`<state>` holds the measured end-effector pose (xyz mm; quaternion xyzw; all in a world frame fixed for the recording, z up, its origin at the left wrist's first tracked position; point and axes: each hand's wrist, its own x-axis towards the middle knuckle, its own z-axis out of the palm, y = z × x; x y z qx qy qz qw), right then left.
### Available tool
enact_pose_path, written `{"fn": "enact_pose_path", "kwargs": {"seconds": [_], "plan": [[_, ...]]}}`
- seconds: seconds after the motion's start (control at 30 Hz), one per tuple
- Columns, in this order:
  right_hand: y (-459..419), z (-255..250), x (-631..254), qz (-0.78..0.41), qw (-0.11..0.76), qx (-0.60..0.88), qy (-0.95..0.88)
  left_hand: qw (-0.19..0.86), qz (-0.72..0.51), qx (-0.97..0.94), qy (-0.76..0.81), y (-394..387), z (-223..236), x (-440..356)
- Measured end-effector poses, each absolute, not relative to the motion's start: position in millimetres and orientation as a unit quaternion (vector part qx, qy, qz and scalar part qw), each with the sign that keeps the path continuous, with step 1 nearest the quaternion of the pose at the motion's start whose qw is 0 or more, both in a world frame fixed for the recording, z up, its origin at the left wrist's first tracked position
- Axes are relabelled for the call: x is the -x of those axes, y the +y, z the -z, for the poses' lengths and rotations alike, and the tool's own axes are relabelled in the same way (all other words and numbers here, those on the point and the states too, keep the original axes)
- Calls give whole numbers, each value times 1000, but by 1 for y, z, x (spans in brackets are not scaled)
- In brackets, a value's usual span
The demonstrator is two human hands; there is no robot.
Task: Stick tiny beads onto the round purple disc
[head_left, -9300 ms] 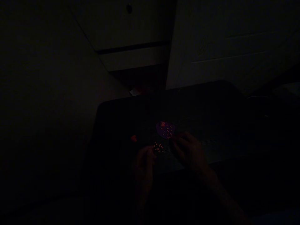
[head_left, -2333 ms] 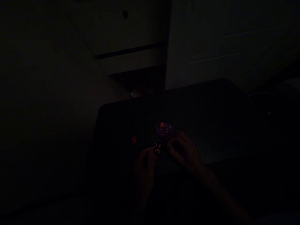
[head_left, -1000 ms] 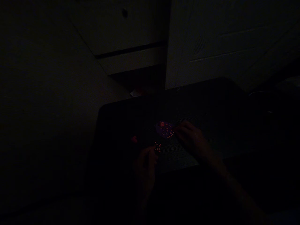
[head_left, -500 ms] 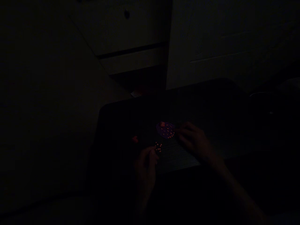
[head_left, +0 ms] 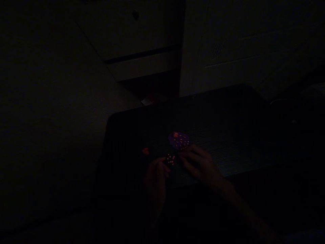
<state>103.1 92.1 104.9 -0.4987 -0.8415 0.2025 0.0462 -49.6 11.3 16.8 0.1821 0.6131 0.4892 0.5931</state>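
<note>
The scene is very dark. A small purple patch (head_left: 179, 141) dotted with orange specks lies on a dark table (head_left: 228, 135). Just below it sits a cluster of tiny orange pieces (head_left: 170, 159). My left hand (head_left: 156, 173) rests beside that cluster with its fingers curled near it. My right hand (head_left: 199, 164) lies just right of the cluster and below the purple patch, fingertips pointing at the pieces. Whether either hand pinches anything is lost in the dark.
A single orange bit (head_left: 145, 151) lies on the table to the left. Pale drawers (head_left: 142, 64) and a door-like panel (head_left: 241, 51) stand behind the table. A small light scrap (head_left: 146, 100) lies past the table's far edge.
My right hand has come back down and left from beside the purple patch to the orange cluster. My left hand has stayed in place.
</note>
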Motion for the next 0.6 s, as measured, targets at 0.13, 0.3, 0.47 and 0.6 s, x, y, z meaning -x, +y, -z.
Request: {"fn": "enact_pose_path", "kwargs": {"seconds": [0.13, 0.3, 0.47, 0.6], "plan": [[83, -103, -96, -180, -30, 496, -849, 593, -489, -164, 618, 16, -23, 49], [86, -102, -92, -140, -66, 489, -859, 596, -493, -161, 613, 17, -23, 47], [88, -102, -90, -120, -107, 481, -862, 596, -485, -174, 615, 15, -21, 47], [88, -100, -90, -116, -113, 485, -860, 589, -489, -181, 617, 15, -20, 48]]}}
